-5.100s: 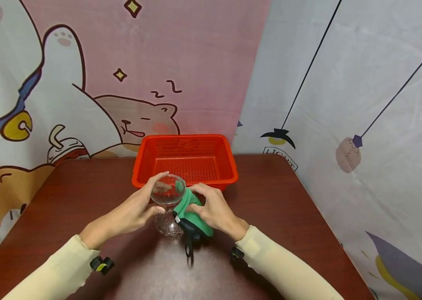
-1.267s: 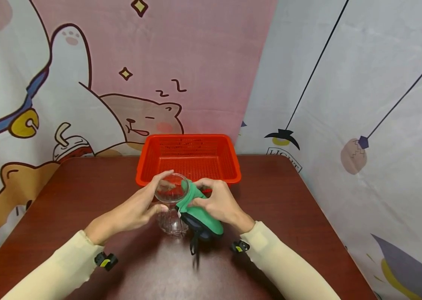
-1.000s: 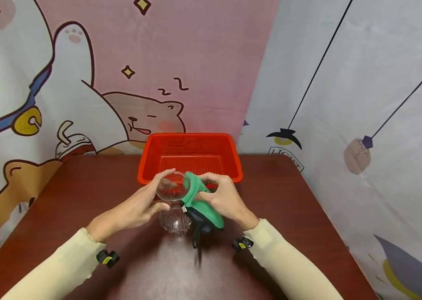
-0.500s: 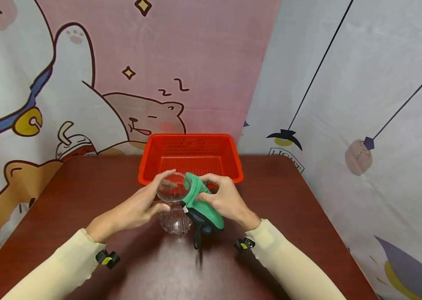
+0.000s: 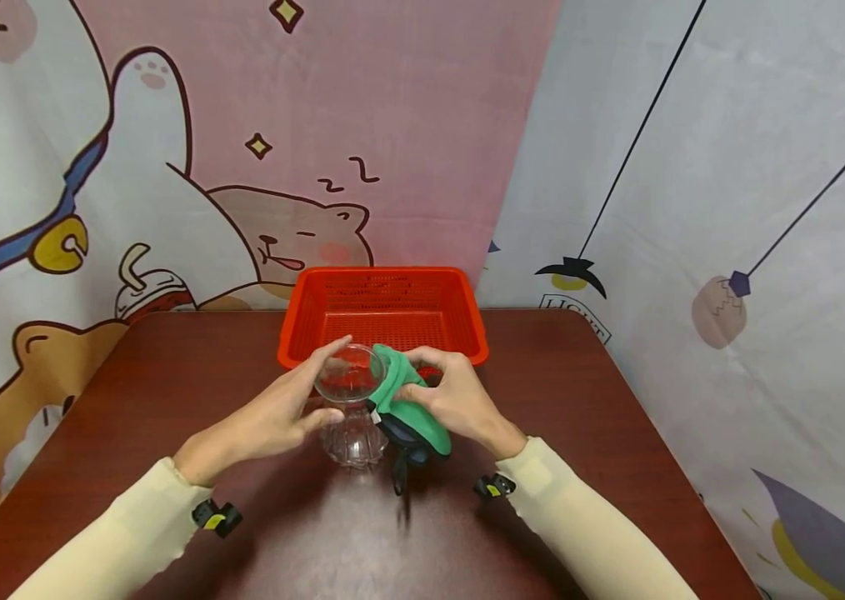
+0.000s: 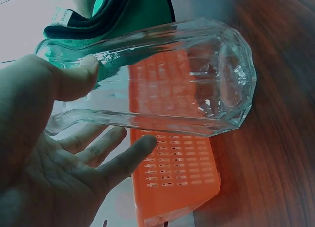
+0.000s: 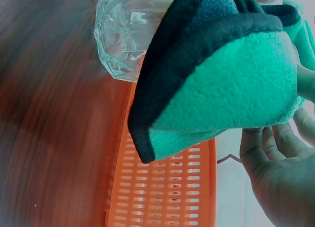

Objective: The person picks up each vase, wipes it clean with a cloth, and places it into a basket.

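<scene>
The left hand [image 5: 265, 421] curls thumb and fingers round the clear glass [image 5: 347, 408], which stands on the table [image 5: 130, 392]. At the glass's three o'clock, the right hand [image 5: 452, 400] grips a green cloth [image 5: 411, 417] against the rim; its small white label [image 6: 61, 15] is unreadable. An orange basket [image 5: 385, 312] sits at twelve o'clock.

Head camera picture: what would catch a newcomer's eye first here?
Mid-table, the left hand grips a clear glass while the right hand presses a green cloth against its rim. Right behind them sits a bright red basket on the dark wooden table.
</scene>
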A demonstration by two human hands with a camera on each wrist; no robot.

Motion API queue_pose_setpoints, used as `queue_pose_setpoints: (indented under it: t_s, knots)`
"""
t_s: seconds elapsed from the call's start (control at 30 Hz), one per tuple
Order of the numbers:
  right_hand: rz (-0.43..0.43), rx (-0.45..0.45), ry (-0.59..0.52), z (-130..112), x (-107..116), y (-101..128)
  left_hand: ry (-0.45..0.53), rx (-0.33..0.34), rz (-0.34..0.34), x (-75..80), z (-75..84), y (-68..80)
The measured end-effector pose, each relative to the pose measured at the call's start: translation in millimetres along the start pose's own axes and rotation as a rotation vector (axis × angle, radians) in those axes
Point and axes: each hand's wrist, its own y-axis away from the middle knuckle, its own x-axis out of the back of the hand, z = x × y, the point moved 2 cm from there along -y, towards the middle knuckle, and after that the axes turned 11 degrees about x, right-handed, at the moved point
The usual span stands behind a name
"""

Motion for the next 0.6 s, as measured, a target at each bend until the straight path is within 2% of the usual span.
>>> queue_pose_setpoints:
  t_s: [0.2,0.3,0.47,0.6]
  knots:
    - [0.011,0.015,0.001,-0.2,4.8,1.8,-0.014,0.034,0.016,1.0,3.4,1.8]
    - [0.013,0.019,0.001,1.2,7.1,3.4,-0.03,0.046,0.05,-0.4,7.5,3.3]
    - [0.021,0.004,0.009,4.9,12.3,7.9,-0.08,0.093,0.157,-11.1,16.0,4.2]
    - [0.036,-0.012,0.018,8.2,16.8,10.6,-0.122,0.17,0.275,-23.4,21.2,5.6]
